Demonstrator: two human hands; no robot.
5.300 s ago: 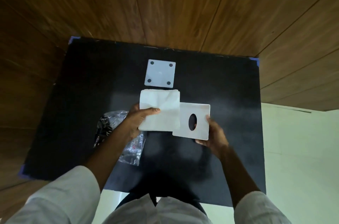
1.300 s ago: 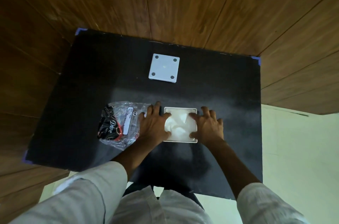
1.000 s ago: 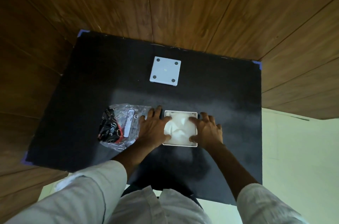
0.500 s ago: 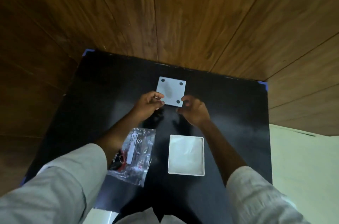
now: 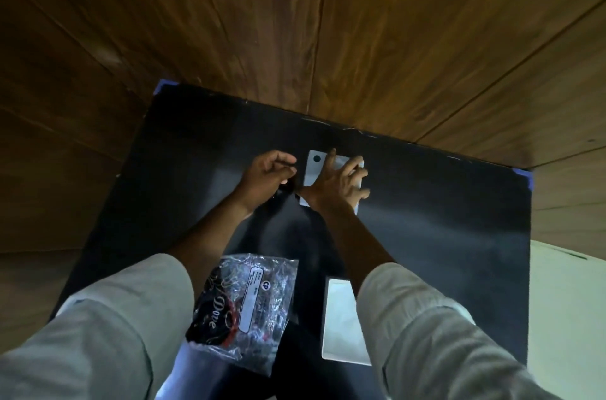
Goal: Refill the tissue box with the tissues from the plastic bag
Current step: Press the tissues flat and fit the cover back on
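Head view: right hand (image 5: 339, 185) splayed flat on the white square base plate with dark feet (image 5: 315, 167), grasping nothing; left hand (image 5: 267, 175) loosely curled, empty, beside it. Filled white tissue box (image 5: 341, 327) lies nearer the person, on the black tabletop (image 5: 442, 219), beside the emptied clear plastic bag (image 5: 252, 308).

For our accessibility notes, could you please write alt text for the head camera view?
Seen from above, a person's right hand lies spread on a white square panel at a black mat's far side; the left hand curls beside it. Nearer lie a crumpled plastic bag and an open white tissue box.
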